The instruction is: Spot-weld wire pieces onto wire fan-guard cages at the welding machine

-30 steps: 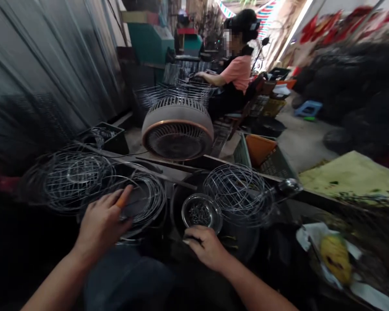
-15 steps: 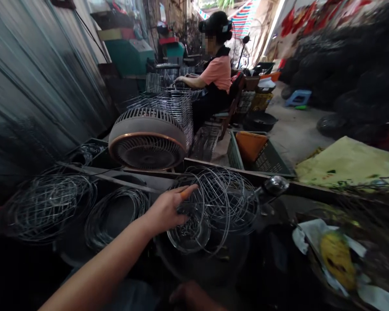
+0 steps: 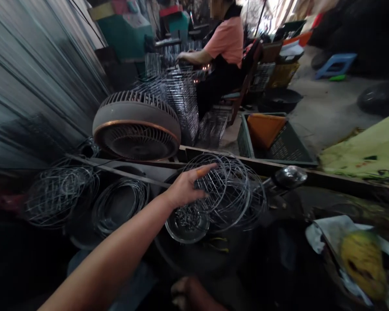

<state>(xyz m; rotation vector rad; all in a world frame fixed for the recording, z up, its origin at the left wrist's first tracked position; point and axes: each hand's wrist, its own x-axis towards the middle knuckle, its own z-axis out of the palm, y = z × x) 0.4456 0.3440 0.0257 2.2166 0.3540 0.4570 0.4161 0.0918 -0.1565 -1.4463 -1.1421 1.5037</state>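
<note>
My left hand point(image 3: 186, 188) reaches far to the right across the dark bench and lies against a round wire cage point(image 3: 236, 194). Its index finger, capped in orange, is stretched out and the thumb stands apart from it. Just below the hand sits a glass bowl point(image 3: 186, 222) holding small metal pieces. My right hand point(image 3: 188, 296) shows only as a dark blurred shape at the bottom edge, and its fingers cannot be made out. Left of the arm lie a flat coil of wire rings point(image 3: 119, 203) and a tangled wire frame point(image 3: 58, 194).
A round fan point(image 3: 136, 129) lies tilted behind the bench. Beyond it a person in a pink shirt point(image 3: 227, 39) sits working at stacked wire grids point(image 3: 181, 95). A green crate point(image 3: 278, 151) stands on the floor at right. A yellow object point(image 3: 363, 263) lies on paper at lower right.
My left hand left the wire rings at left and swung right onto the round wire cage. My right hand drew back from the glass bowl to the bottom edge. The view tilted down.
</note>
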